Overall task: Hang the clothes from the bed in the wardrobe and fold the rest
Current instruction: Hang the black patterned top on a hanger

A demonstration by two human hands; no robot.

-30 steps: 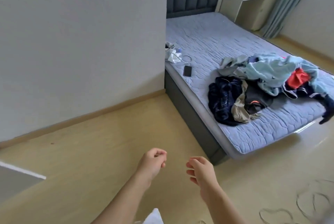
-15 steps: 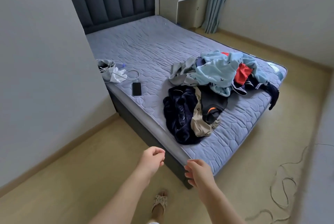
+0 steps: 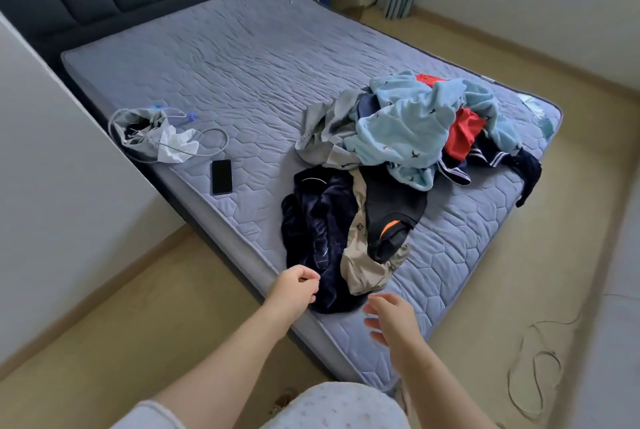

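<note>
Head view, now closer to the bed (image 3: 242,57) than half a second ago, angled further down over its near corner. Left hand (image 3: 294,291) at the mattress edge, fingers curled inward, thumb and forefinger tips together right at the hem of the dark navy garment (image 3: 318,231); cannot tell whether fabric is actually pinched. Earlier, well short of the bed over bare floor; now touching or nearly touching that garment. Right hand (image 3: 391,321) over the mattress just beside the navy garment's near end, fingers spread and relaxed, holding nothing; half a second ago more curled and off the bed, now opened out. Slightly blurred.

Clothes pile unchanged in layout: navy garment nearest, a beige garment (image 3: 363,265) against its right side, a black garment with an orange patch (image 3: 391,217) lying over the beige one. Behind these, a light blue patterned garment (image 3: 412,123) heaped on top, a grey garment (image 3: 325,137) spilling out to its left, a red garment (image 3: 460,134) tucked under its right side, dark striped fabric (image 3: 485,161) trailing off the far edge.

Elsewhere on the mattress, as before: a black phone (image 3: 221,176) face up near the left edge, a grey pouch with white tissue (image 3: 152,134) and a looped cable (image 3: 214,141) beyond it. Loose cord (image 3: 533,369) coiled on the floor to the right.
</note>
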